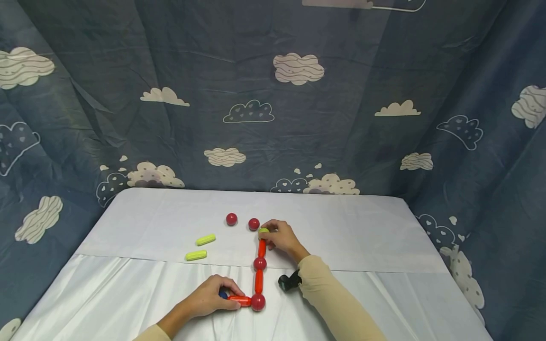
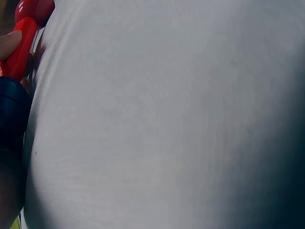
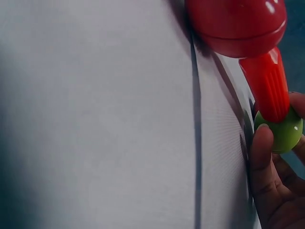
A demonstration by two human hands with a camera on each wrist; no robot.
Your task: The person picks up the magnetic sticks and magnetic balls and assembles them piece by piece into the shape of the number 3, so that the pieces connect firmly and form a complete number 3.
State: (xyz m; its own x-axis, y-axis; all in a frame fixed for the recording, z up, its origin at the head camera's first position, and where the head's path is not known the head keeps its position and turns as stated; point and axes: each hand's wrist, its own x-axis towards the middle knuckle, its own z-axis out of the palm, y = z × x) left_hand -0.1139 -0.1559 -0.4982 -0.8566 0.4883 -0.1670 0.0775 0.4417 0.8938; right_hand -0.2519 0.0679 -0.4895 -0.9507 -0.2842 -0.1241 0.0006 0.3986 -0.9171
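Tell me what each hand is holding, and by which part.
The left hand pinches the red rod between the blue ball and a red ball, around its middle; the right hand pinches the green ball by its sides.

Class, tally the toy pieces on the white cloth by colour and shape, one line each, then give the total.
Red balls: 4
Red rods: 3
Yellow-green rods: 2
Green ball: 1
Blue piece, partly hidden: 1
Total: 11
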